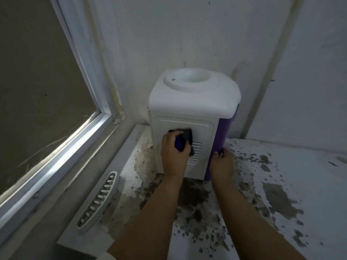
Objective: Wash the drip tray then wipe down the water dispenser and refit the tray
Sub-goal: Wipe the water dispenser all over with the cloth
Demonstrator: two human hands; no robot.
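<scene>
A small white water dispenser (pixel 193 102) with a purple front stands on a worn counter, its white side panel turned toward me. My left hand (pixel 173 154) grips a dark blue cloth (pixel 185 139) and presses it against that panel, just above the vent slots. My right hand (pixel 222 162) holds the dispenser's lower right corner, fingers curled round the purple edge. The white slotted drip tray (pixel 98 201) lies on the counter at the left, apart from the dispenser.
The counter (pixel 281 184) has peeling, blotchy paint. A window (pixel 47 102) with a white frame runs along the left. White walls close in behind and to the right of the dispenser.
</scene>
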